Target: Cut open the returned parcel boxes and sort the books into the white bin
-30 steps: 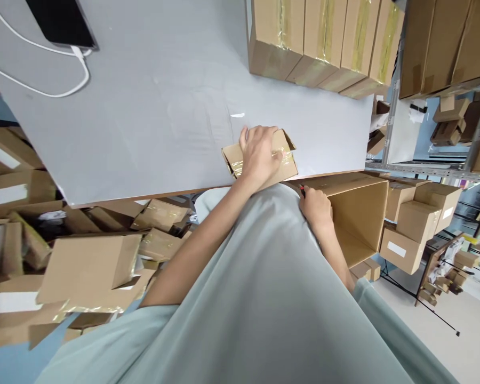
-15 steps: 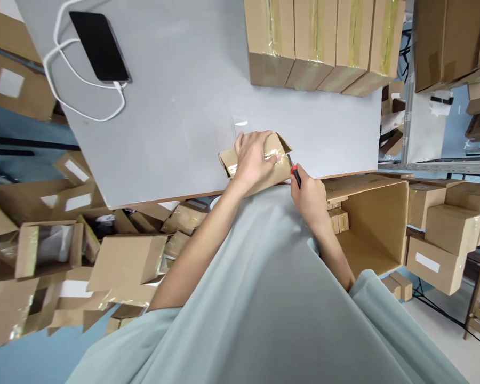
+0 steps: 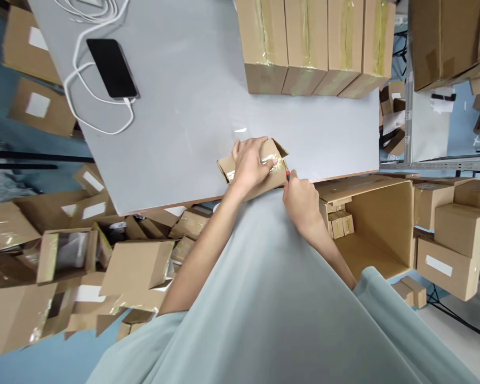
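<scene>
A small cardboard box point(image 3: 260, 188) with clear tape lies tilted at the table's near edge, against my shirt, with flaps standing up at its ends. My left hand point(image 3: 248, 162) grips it from above, fingers over the far side and thumb on the taped face. In my right hand point(image 3: 301, 200), closed round its handle, is a red-and-black utility knife point(image 3: 288, 175). The knife's thin metal tip meets the box's right end beside the tape. Most of the handle is hidden in my fist.
Several taped cartons point(image 3: 304, 48) stand in a row at the table's point(image 3: 180, 106) back right. A black phone point(image 3: 112, 68) with a white cable point(image 3: 74, 88) lies at the left. Below the right edge is a large open carton point(image 3: 378, 226) holding small boxes. Opened boxes point(image 3: 138, 266) are heaped at lower left.
My right hand has moved slightly left and down, drawing the knife along the box's right end. The left hand keeps its hold on the box. The whole view has shifted a little.
</scene>
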### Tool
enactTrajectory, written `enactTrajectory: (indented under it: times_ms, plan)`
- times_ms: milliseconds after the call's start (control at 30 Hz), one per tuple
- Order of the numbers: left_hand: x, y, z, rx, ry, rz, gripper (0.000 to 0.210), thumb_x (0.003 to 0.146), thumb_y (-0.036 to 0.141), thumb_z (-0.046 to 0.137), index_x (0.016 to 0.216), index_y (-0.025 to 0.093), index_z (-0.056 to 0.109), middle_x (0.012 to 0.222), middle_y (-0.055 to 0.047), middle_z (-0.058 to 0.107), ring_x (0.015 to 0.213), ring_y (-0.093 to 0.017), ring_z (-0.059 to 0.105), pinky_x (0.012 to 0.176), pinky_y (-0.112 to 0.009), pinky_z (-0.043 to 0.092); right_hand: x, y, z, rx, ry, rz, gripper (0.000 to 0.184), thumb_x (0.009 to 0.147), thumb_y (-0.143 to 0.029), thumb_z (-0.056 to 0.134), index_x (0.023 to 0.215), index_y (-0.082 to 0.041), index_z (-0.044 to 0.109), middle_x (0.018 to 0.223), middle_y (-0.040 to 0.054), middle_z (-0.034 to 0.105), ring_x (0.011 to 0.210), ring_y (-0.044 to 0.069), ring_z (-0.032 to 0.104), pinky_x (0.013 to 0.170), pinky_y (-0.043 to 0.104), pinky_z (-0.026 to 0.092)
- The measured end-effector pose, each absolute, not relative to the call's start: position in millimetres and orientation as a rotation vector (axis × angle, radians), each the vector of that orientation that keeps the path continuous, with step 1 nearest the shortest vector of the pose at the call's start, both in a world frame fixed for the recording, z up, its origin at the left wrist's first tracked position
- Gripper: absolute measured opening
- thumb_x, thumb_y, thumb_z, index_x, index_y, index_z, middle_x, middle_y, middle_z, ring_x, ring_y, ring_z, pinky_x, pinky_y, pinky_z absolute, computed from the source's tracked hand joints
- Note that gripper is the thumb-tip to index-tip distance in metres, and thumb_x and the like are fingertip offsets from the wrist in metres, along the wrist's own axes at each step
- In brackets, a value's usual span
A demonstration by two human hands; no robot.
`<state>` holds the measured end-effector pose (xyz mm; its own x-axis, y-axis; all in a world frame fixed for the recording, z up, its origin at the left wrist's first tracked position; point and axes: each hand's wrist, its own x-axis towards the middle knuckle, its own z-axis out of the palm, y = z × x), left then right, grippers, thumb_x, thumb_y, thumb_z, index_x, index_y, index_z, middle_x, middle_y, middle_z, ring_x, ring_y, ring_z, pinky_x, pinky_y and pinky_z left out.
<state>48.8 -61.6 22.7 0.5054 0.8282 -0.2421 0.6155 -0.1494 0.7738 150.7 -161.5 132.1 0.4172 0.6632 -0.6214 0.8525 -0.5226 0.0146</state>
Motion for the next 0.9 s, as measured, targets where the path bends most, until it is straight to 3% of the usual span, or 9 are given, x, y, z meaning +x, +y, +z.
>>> enactTrajectory:
  times_ms: [200,433,567,700,767,833,900]
  plan:
    - [47.6,-60.9,20.4,1.859,1.242,0.336,0.065,0.090,0.042,0.069,0.154,0.034,0.059,0.158,-0.010,0.065,0.157,-0.039,0.049,0.142,-0.062,0.013,157.2,-166.9,129.0,2.308,1.273,-0.847,0.039,0.110,-0.011,0.040,0.135,-0.011,0.070,0.124,0.0239,0.081,0.116,0.030,0.080,0.094,0.036,0.062]
    - [43.5,-57.9,28.8,1.875,1.213,0.349,0.062,0.099,0.052,0.066,0.156,0.030,0.059,0.162,-0.013,0.063,0.159,-0.035,0.051,0.142,-0.059,0.017,184.8,-183.2,143.3,2.535,1.335,-0.742,0.045,0.118,-0.034,0.041,0.156,-0.022,0.061,0.110,0.0161,0.085,0.099,0.033,0.081,0.090,0.039,0.057]
    - [17.1,-75.1,39.8,1.918,1.335,0.475,0.061,0.106,0.049,0.059,0.163,0.033,0.050,0.172,-0.012,0.053,0.166,-0.031,0.042,0.141,-0.060,0.023,234.9,-176.4,72.9,2.786,1.184,-0.629,0.045,0.119,-0.037,0.038,0.149,-0.016,0.065,0.119,0.0203,0.083,0.108,0.033,0.079,0.092,0.036,0.052]
    - [-25.5,-99.9,22.8,1.819,1.609,0.459,0.091,0.095,0.059,0.077,0.171,0.026,0.038,0.178,-0.023,0.040,0.170,-0.040,0.034,0.137,-0.065,0.033,273.4,-169.0,-16.8,2.789,1.004,-0.776,0.043,0.115,-0.026,0.047,0.152,-0.006,0.059,0.135,0.0265,0.076,0.120,0.030,0.074,0.097,0.035,0.050]
    - [-42.9,-107.6,6.4,1.609,1.622,0.443,0.098,0.089,0.062,0.083,0.168,0.025,0.041,0.172,-0.025,0.048,0.161,-0.041,0.049,0.129,-0.062,0.046,282.8,-170.7,-47.7,2.784,0.975,-0.793,0.047,0.114,-0.024,0.048,0.157,-0.006,0.053,0.142,0.0272,0.070,0.122,0.029,0.073,0.099,0.036,0.050]
    - [-54.8,-110.8,-7.8,1.369,1.537,0.483,0.091,0.086,0.068,0.085,0.159,0.025,0.052,0.158,-0.021,0.063,0.142,-0.037,0.067,0.117,-0.057,0.058,288.3,-173.3,-67.6,2.777,0.957,-0.801,0.049,0.112,-0.023,0.050,0.159,-0.007,0.051,0.144,0.0275,0.067,0.122,0.030,0.072,0.101,0.039,0.052]
    - [-62.6,-110.9,-15.9,1.205,1.441,0.561,0.085,0.081,0.072,0.087,0.144,0.022,0.063,0.145,-0.018,0.073,0.127,-0.034,0.075,0.110,-0.052,0.063,291.8,-173.8,-79.2,2.772,0.950,-0.807,0.050,0.110,-0.023,0.053,0.157,-0.007,0.052,0.144,0.0288,0.065,0.125,0.033,0.070,0.104,0.043,0.053]
